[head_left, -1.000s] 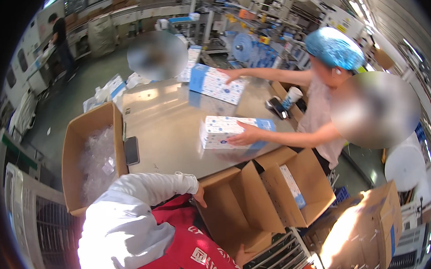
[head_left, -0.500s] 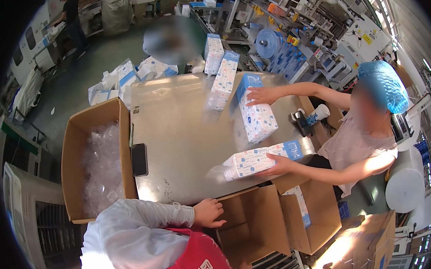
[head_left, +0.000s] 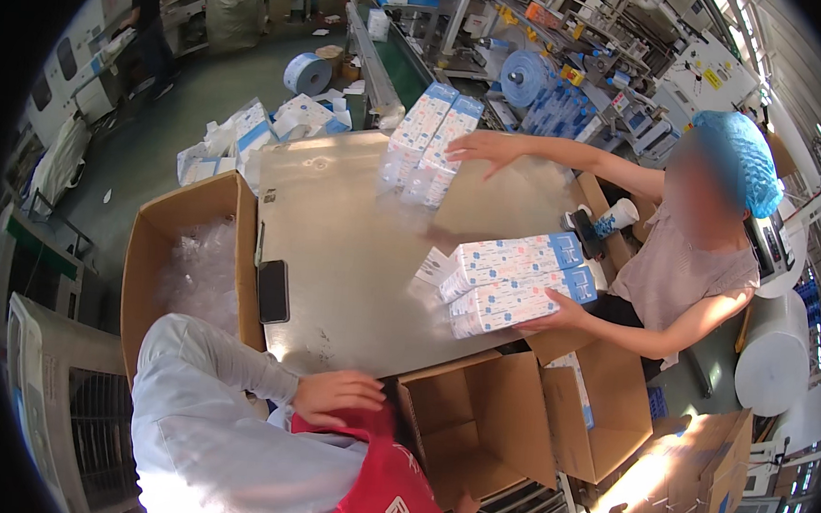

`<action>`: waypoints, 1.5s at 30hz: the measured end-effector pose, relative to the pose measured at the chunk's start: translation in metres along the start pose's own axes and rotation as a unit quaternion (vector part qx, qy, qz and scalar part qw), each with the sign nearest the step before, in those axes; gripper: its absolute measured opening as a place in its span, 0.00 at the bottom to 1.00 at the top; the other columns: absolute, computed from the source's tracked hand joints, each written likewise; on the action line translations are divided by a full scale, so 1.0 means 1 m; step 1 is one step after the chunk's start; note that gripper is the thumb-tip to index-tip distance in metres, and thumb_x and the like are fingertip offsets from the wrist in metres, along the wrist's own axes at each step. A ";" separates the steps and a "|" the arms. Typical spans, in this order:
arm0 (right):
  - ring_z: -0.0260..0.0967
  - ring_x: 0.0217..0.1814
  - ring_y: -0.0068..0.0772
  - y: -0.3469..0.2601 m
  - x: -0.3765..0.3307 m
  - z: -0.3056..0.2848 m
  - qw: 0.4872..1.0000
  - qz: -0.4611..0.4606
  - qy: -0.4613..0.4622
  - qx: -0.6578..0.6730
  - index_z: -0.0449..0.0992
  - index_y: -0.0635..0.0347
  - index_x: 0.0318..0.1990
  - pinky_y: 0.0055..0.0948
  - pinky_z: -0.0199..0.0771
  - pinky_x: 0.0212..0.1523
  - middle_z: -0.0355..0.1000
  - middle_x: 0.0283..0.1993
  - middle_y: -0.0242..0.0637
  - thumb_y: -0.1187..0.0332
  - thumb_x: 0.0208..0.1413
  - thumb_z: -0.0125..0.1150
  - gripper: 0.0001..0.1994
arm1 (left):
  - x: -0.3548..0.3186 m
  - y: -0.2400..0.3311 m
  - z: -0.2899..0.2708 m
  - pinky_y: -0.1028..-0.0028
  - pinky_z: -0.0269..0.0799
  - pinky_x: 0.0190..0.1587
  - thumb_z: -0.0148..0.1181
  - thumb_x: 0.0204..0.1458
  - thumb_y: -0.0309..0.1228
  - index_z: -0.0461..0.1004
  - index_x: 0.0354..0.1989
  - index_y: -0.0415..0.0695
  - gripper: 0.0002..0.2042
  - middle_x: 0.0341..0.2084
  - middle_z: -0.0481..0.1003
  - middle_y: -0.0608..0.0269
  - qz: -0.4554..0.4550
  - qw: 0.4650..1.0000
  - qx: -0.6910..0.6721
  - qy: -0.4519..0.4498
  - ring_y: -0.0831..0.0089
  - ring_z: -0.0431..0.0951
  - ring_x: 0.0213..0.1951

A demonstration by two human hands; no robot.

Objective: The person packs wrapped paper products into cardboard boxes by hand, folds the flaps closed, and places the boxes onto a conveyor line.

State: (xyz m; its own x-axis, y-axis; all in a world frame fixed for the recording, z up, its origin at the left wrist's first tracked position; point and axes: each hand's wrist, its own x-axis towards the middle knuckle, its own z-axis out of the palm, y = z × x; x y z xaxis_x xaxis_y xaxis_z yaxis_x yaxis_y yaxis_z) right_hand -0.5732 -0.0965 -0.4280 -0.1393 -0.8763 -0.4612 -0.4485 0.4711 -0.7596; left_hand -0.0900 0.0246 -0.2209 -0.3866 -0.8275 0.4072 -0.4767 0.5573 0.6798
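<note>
My left hand [head_left: 338, 398], in a pale grey sleeve, hovers in front of my red apron [head_left: 374, 475], left of an open cardboard carton [head_left: 454, 396]. Its fingers are stretched out and it holds nothing. Only a small part of my right hand [head_left: 466, 512] shows below that carton's near edge; its fingers are too hidden to read. Across the metal table [head_left: 338, 214], a co-worker's hand [head_left: 562, 313] steadies two long film-wrapped packs, white-and-blue with a small print [head_left: 513, 263]. The co-worker's other hand [head_left: 492, 151] reaches over two similar packs [head_left: 423, 130] standing farther back.
A carton of clear plastic bags [head_left: 201, 272] stands at the table's left, beside a dark phone [head_left: 274, 291]. Right of the open carton is another carton [head_left: 608, 400] with a pack inside. A paper cup [head_left: 617, 216] is near the co-worker. Flattened cardboard [head_left: 679, 470] leans at lower right.
My left hand has moved left, away from the carton's edge. The co-worker has brought a second pack beside the near one and let go with the far hand. The back packs now stand side by side.
</note>
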 end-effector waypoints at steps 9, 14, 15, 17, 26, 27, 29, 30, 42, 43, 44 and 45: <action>0.68 0.47 0.36 0.059 0.036 -0.005 0.992 -0.033 -0.035 0.120 0.67 0.75 0.52 0.33 0.70 0.46 0.69 0.50 0.46 0.66 0.49 0.62 0.25 | -0.026 0.021 0.045 0.59 0.52 0.63 0.41 0.59 0.47 0.56 0.64 0.42 0.28 0.62 0.55 0.49 -0.072 0.989 -0.125 -0.044 0.54 0.56 0.63; 0.67 0.47 0.36 0.053 0.041 -0.009 0.991 0.006 -0.065 0.116 0.67 0.74 0.52 0.34 0.70 0.47 0.69 0.50 0.44 0.68 0.49 0.62 0.25 | -0.033 0.028 0.041 0.59 0.56 0.60 0.41 0.59 0.46 0.58 0.62 0.43 0.27 0.58 0.61 0.49 -0.080 0.990 -0.111 -0.009 0.54 0.61 0.59; 0.68 0.47 0.37 0.062 0.045 -0.011 0.988 0.005 -0.085 0.130 0.66 0.74 0.53 0.35 0.70 0.47 0.68 0.50 0.45 0.69 0.49 0.62 0.24 | -0.030 0.028 0.035 0.59 0.58 0.58 0.41 0.59 0.45 0.59 0.62 0.43 0.26 0.55 0.64 0.49 -0.074 0.992 -0.104 -0.001 0.54 0.63 0.57; 0.68 0.47 0.40 0.132 0.061 -0.033 0.982 0.001 -0.085 0.171 0.65 0.72 0.54 0.35 0.70 0.48 0.67 0.52 0.46 0.70 0.50 0.62 0.24 | -0.013 -0.007 0.019 0.60 0.62 0.53 0.42 0.59 0.42 0.63 0.58 0.43 0.22 0.47 0.68 0.50 -0.108 0.990 -0.083 -0.028 0.54 0.67 0.51; 0.56 0.61 0.46 -0.080 -0.037 -0.085 0.995 -0.030 0.096 0.027 0.65 0.64 0.58 0.36 0.53 0.62 0.60 0.61 0.48 0.60 0.57 0.54 0.24 | 0.053 -0.209 -0.163 0.58 0.61 0.51 0.55 0.50 0.29 0.69 0.46 0.40 0.15 0.41 0.69 0.50 -0.275 0.802 0.361 0.387 0.51 0.65 0.47; 0.54 0.63 0.46 -0.101 -0.056 -0.090 0.995 -0.033 0.099 -0.002 0.65 0.63 0.59 0.36 0.51 0.63 0.59 0.62 0.48 0.59 0.58 0.53 0.24 | 0.065 -0.223 -0.183 0.57 0.59 0.54 0.57 0.49 0.32 0.67 0.49 0.40 0.19 0.45 0.67 0.49 -0.279 0.786 0.382 0.398 0.49 0.63 0.50; 0.51 0.66 0.48 -0.140 -0.088 -0.086 0.992 -0.033 0.101 -0.071 0.65 0.62 0.60 0.36 0.48 0.66 0.58 0.64 0.49 0.57 0.59 0.52 0.25 | 0.091 -0.252 -0.221 0.56 0.54 0.58 0.61 0.45 0.39 0.61 0.56 0.42 0.29 0.54 0.60 0.46 -0.286 0.748 0.440 0.406 0.47 0.57 0.57; 0.55 0.64 0.44 -0.157 -0.106 -0.083 0.984 -0.022 0.110 -0.140 0.66 0.65 0.58 0.36 0.51 0.64 0.62 0.60 0.53 0.58 0.59 0.52 0.24 | 0.109 -0.268 -0.235 0.55 0.52 0.60 0.64 0.43 0.44 0.57 0.60 0.43 0.36 0.59 0.56 0.44 -0.289 0.727 0.475 0.403 0.46 0.54 0.60; 0.65 0.57 0.40 -0.230 -0.137 -0.026 0.952 -0.185 0.097 -0.225 0.68 0.67 0.54 0.34 0.63 0.58 0.67 0.56 0.48 0.68 0.59 0.54 0.18 | 0.119 -0.325 -0.311 0.56 0.64 0.50 0.71 0.23 0.55 0.59 0.57 0.42 0.49 0.40 0.74 0.46 -0.514 0.764 0.381 0.083 0.47 0.71 0.46; 0.65 0.56 0.40 -0.259 -0.131 -0.007 0.947 -0.204 0.084 -0.232 0.69 0.67 0.54 0.34 0.64 0.57 0.67 0.56 0.48 0.69 0.59 0.54 0.17 | 0.111 -0.324 -0.311 0.58 0.68 0.46 0.71 0.23 0.55 0.65 0.53 0.41 0.45 0.37 0.76 0.46 -0.483 0.796 0.361 0.054 0.48 0.74 0.42; 0.66 0.56 0.41 -0.287 -0.127 0.014 0.944 -0.218 0.078 -0.237 0.70 0.67 0.53 0.35 0.65 0.57 0.67 0.55 0.48 0.70 0.59 0.54 0.16 | 0.114 -0.308 -0.301 0.60 0.70 0.43 0.70 0.24 0.56 0.68 0.47 0.40 0.41 0.35 0.76 0.45 -0.453 0.827 0.331 0.035 0.48 0.75 0.38; 0.59 0.63 0.44 -0.322 -0.128 0.034 0.933 -0.251 0.017 -0.256 0.65 0.64 0.58 0.37 0.59 0.61 0.61 0.61 0.50 0.68 0.59 0.54 0.21 | 0.115 -0.274 -0.290 0.61 0.71 0.39 0.69 0.25 0.57 0.72 0.41 0.40 0.37 0.32 0.76 0.45 -0.423 0.852 0.306 0.019 0.48 0.76 0.35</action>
State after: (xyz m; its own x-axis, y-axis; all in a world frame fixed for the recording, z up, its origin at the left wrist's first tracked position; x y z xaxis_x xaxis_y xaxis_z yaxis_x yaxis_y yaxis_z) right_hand -0.3813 -0.1331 -0.1396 0.1783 -0.9803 -0.0855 -0.8271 -0.1023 -0.5527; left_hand 0.2249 -0.2438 -0.1837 0.3210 -0.9460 -0.0443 -0.8993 -0.3192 0.2989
